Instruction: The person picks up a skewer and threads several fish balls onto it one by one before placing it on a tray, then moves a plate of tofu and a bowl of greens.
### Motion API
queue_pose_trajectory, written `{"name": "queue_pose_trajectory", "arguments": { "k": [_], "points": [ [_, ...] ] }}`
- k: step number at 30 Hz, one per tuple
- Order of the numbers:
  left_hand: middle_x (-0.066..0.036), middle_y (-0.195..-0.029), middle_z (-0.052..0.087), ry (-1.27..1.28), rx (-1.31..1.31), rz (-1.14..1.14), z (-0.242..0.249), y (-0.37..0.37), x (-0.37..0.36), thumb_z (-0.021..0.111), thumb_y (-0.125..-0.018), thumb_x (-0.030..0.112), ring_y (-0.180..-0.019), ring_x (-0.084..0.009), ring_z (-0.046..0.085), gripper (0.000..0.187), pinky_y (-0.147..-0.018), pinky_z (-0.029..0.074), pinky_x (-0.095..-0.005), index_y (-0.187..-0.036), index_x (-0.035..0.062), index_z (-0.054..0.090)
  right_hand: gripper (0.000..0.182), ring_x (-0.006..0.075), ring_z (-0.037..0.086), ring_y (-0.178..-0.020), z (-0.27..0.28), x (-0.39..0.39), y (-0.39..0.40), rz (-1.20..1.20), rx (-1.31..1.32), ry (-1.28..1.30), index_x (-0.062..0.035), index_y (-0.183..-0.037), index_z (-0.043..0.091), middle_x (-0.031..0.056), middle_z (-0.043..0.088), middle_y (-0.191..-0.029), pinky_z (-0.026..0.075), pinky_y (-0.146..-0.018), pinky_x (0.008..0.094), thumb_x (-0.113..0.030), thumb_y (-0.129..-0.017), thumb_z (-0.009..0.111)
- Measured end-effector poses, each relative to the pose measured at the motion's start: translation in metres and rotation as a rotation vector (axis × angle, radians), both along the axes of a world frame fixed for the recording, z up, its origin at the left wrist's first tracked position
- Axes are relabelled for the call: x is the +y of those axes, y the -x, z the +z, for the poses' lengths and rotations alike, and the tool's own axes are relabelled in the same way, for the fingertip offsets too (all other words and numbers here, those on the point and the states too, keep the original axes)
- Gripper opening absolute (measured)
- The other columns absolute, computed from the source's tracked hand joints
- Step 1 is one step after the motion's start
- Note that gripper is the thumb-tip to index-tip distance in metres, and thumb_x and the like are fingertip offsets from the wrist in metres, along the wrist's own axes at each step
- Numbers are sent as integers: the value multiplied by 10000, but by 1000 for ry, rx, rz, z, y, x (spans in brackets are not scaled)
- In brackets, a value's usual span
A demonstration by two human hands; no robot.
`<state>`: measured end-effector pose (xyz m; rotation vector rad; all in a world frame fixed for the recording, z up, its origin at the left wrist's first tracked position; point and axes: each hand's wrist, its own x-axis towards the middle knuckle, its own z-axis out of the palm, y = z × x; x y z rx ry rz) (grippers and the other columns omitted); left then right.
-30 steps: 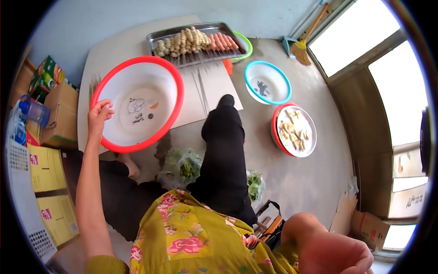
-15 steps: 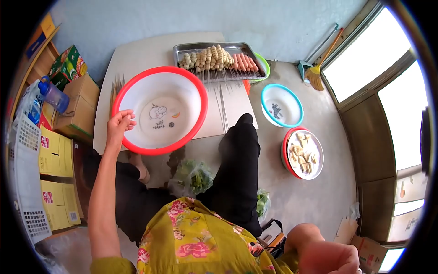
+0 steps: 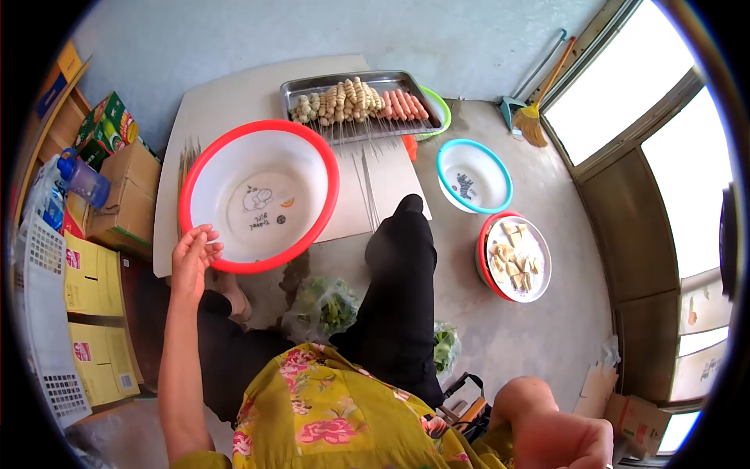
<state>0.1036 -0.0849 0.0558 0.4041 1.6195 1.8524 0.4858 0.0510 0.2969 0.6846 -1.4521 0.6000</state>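
Observation:
A large white basin with a red rim (image 3: 316,228) sits on the pale table, jutting past its near edge. An elephant drawing and lettering show on its bare inside. At the basin's near-left rim is my left hand (image 3: 193,262), its fingers loosely bent and slightly apart. I see nothing held in it; whether it touches the rim is hard to tell. My right hand (image 3: 566,439) is low at the right, bent at the wrist beside my body. The frame's edge cuts off most of its fingers, so what they hold, if anything, is hidden.
Behind the basin, a metal tray (image 3: 293,79) bears skewered food and pink sausages. Loose skewers (image 3: 367,187) lie on the table (image 3: 226,86). On the floor stand a blue-rimmed basin (image 3: 500,173) and a plate of pale food pieces (image 3: 542,270). Bagged greens (image 3: 332,306) lie near my legs.
My left hand has slid along the rim toward me and turned more upright. The view has shifted slightly. My right hand stays about where it was.

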Motion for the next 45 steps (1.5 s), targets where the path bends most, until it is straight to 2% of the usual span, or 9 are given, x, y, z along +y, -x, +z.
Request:
{"name": "queue_pose_trajectory", "arguments": {
  "k": [6,8,9,11,12,22,25,32,45],
  "points": [
    [-71,-971,614,-8,-110,9,-2,-24,-5,538,-931,181,-819,-157,615,230,-729,507,-293,-1114,43,553,167,71,496,-524,-3,25,-8,-31,29,-143,-150,-1053,558,-51,526,-748,377,-530,226,-160,-890,522],
    [-74,-959,612,-5,-144,5,-7,-31,-2,531,-933,171,-804,-167,615,216,-713,504,-302,-1106,44,561,263,72,394,-625,-33,43,-71,-121,-199,90,-181,-625,478,-39,496,-808,310,-641,288,-178,-739,716],
    [-74,-959,612,-11,-144,-34,-9,-35,-2,531,-933,171,-804,-167,615,216,-713,504,-302,-1106,44,561,263,72,394,-625,-46,54,-66,-161,-197,86,-181,-625,478,-39,496,-808,310,-641,288,-178,-739,716],
    [-70,-957,612,28,-170,1,-12,-42,-4,527,-935,172,-812,-165,615,226,-717,505,-296,-1118,41,553,117,116,466,-598,-67,99,-40,-130,-307,831,-36,-894,557,15,449,-699,384,-527,242,-134,-880,495],
    [-70,-956,613,25,-170,-12,-13,-43,-4,528,-936,171,-813,-162,615,233,-717,506,-292,-1125,38,547,115,135,503,-612,-77,127,-34,-442,-436,814,-9,-885,535,73,510,-760,405,-554,246,-101,-906,469],
    [-67,-990,616,145,-154,-25,-14,-53,-16,548,-929,209,-825,-153,595,303,-726,496,-286,-1173,31,521,86,137,594,-565,-421,270,-205,-323,-476,2479,-92,-851,555,25,634,-705,461,-450,256,-168,-886,538],
    [-63,-998,615,226,-147,-18,-15,-56,-18,551,-926,218,-815,-148,589,312,-723,494,-280,-1177,35,522,87,148,599,-566,-451,250,-225,-551,-435,2582,-88,-918,548,32,643,-727,470,-451,264,-165,-911,509],
    [-44,-962,601,342,-166,-9,-11,-70,-11,551,-923,220,-799,-140,576,281,-733,481,-274,-1153,60,520,219,243,667,-763,-503,265,-266,-378,-58,2556,-7,-1101,453,156,639,-985,491,-501,280,-147,-935,427],
    [-25,-941,607,416,-153,78,-9,-76,-5,569,-918,249,-785,-122,578,221,-723,471,-266,-1076,97,543,307,298,601,-1010,-534,303,-280,-450,159,2605,-22,-1157,442,131,567,-1166,487,-731,391,-241,-957,364]
  ]
}}
